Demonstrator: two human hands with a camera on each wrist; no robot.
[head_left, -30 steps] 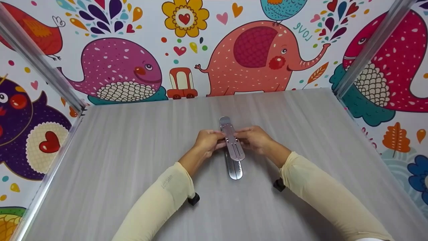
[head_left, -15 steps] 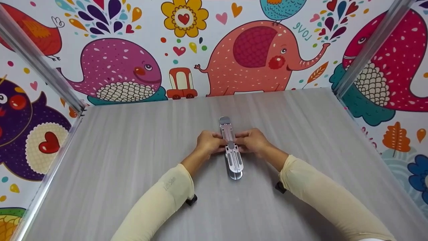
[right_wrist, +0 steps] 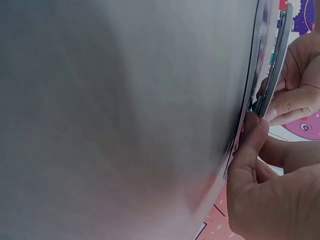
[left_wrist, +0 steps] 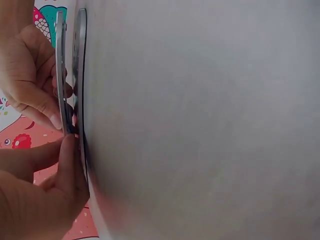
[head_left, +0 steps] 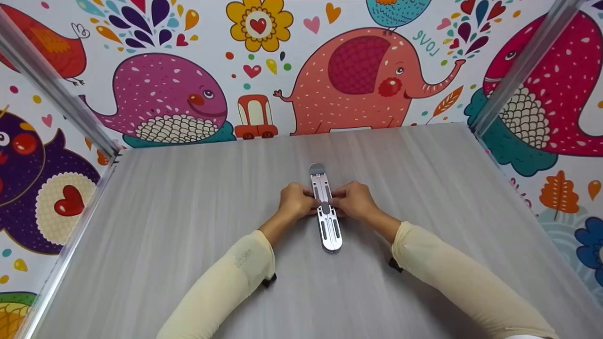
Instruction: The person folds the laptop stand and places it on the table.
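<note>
Mid-table (head_left: 188, 235), both hands, left (head_left: 294, 201) and right (head_left: 354, 201), pinch the folding metal stand (head_left: 326, 212) (upper plate slightly raised); best press evenly, keeping fingertips clear of the closing gap.

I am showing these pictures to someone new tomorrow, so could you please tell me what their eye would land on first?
First, the two hands, left hand and right hand, meeting at the middle of the grey wood-grain table, each pinching a side of a long silver folding metal stand. Its two slotted plates lie nearly flat together, with a slight gap showing in the wrist views. Behind, the bright cartoon wallpaper with a coral elephant and a purple whale fills the back wall.
</note>
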